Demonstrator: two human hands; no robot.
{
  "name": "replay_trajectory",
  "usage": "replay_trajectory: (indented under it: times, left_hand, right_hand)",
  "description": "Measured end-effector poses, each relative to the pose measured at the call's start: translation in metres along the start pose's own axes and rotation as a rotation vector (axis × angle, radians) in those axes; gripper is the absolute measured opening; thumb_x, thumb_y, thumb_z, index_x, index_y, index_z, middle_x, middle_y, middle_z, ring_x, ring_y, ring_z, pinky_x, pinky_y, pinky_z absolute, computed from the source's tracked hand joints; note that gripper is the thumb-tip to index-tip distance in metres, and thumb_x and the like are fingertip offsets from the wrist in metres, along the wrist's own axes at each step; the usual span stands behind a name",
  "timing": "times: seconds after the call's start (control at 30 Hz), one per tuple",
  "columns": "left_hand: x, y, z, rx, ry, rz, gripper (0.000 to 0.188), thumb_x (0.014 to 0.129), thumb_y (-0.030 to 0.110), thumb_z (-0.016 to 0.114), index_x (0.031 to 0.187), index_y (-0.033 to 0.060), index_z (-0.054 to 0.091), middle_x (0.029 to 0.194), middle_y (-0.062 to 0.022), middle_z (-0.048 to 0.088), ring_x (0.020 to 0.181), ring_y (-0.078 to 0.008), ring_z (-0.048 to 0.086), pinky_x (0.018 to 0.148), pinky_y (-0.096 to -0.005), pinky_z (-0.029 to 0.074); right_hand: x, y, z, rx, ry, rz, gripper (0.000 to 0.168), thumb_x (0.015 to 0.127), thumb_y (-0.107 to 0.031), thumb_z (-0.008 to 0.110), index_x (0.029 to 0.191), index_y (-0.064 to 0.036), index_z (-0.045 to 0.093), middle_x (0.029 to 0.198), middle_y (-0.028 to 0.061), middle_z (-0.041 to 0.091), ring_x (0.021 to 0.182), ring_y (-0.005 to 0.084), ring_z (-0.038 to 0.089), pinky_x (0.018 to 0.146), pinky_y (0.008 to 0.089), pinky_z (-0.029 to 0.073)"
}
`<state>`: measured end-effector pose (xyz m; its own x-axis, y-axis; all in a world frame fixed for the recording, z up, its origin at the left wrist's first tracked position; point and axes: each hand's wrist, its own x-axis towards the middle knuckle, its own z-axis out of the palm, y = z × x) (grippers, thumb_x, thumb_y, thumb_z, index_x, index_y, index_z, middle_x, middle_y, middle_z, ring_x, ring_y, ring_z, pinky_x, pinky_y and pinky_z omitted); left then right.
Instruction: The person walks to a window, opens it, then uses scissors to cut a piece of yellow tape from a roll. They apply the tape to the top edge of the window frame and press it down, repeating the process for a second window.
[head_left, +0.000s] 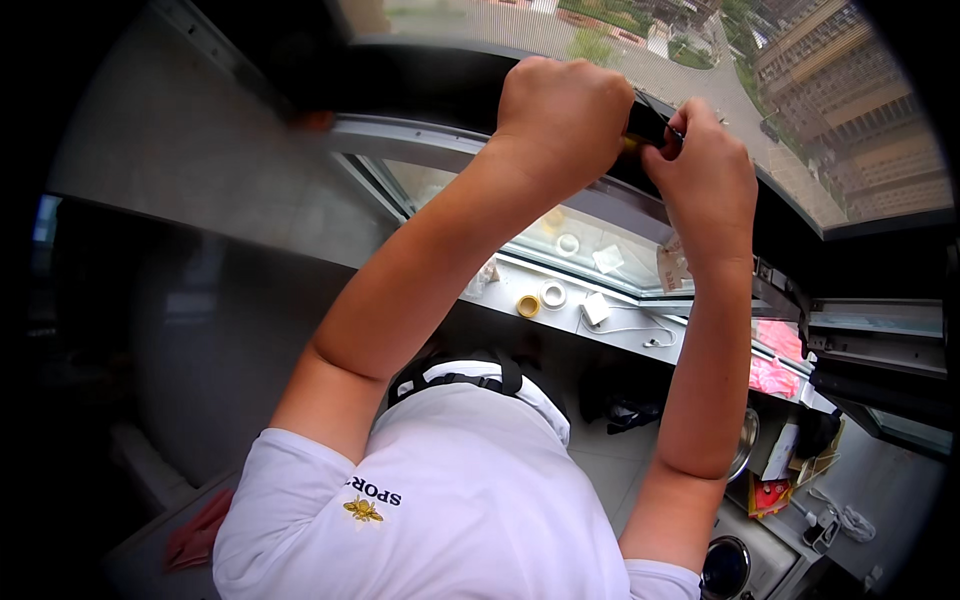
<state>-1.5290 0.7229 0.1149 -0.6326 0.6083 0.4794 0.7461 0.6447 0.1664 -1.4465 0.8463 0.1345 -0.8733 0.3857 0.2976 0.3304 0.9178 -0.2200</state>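
Observation:
Both my hands are raised to the dark window frame (442, 79), in front of the mesh-covered opening. My left hand (566, 112) is curled into a fist against the frame; its fingertips and anything inside them are hidden. To its right, my right hand (709, 169) pinches a thin dark strand (654, 109) between thumb and index finger. The strand slants up and left towards the left hand's knuckles. A small yellow piece (634, 142) shows in the gap between the hands, mostly covered, so I cannot tell which hand touches it.
An inward-tilted window sash (592, 217) hangs below my hands. On the white sill are a yellow tape roll (528, 306), a white tape roll (553, 295) and a white charger (596, 308) with its cable. Pink cloth (776, 375) lies at right. Outside are a road and a building.

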Motion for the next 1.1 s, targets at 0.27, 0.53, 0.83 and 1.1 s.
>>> replay_trajectory:
  times: [0.27,0.53,0.83,1.1]
  left_hand:
    - [0.000,-0.003,0.002,0.001,0.006,0.003,0.008,0.070,0.029,0.076,0.073,0.0211,0.074,0.070,0.0003,0.069,0.067,-0.0206,0.068,0.063,-0.0327,0.053]
    - [0.002,-0.004,0.000,0.036,-0.021,0.008,0.009,0.071,0.030,0.077,0.074,0.0224,0.074,0.072,0.0021,0.070,0.069,-0.0190,0.069,0.061,-0.0319,0.053]
    - [0.004,-0.009,-0.002,0.011,-0.051,0.040,0.010,0.070,0.032,0.079,0.073,0.0246,0.073,0.073,0.0050,0.070,0.069,-0.0167,0.069,0.061,-0.0298,0.053]
    - [0.003,-0.008,-0.002,0.006,-0.058,0.047,0.005,0.072,0.026,0.077,0.071,0.0239,0.072,0.072,0.0050,0.069,0.068,-0.0163,0.068,0.060,-0.0298,0.052]
  right_hand:
    - [-0.001,0.001,0.003,0.021,0.018,0.030,0.027,0.078,-0.023,0.075,0.097,-0.009,0.061,0.086,0.0126,0.070,0.087,0.0326,0.069,0.075,0.0421,0.055]
    - [-0.002,-0.004,0.002,-0.117,0.044,0.014,0.030,0.077,-0.026,0.078,0.097,-0.011,0.062,0.087,0.0113,0.071,0.085,0.0319,0.070,0.073,0.0411,0.055]
    - [-0.003,0.001,0.005,-0.083,0.045,0.014,0.027,0.078,-0.023,0.077,0.096,-0.011,0.061,0.085,0.0117,0.071,0.084,0.0323,0.069,0.071,0.0416,0.054]
    - [-0.018,0.046,-0.038,0.371,-0.138,-0.147,0.037,0.082,-0.031,0.075,0.100,-0.003,0.059,0.084,0.0106,0.066,0.079,0.0239,0.064,0.071,0.0360,0.050]
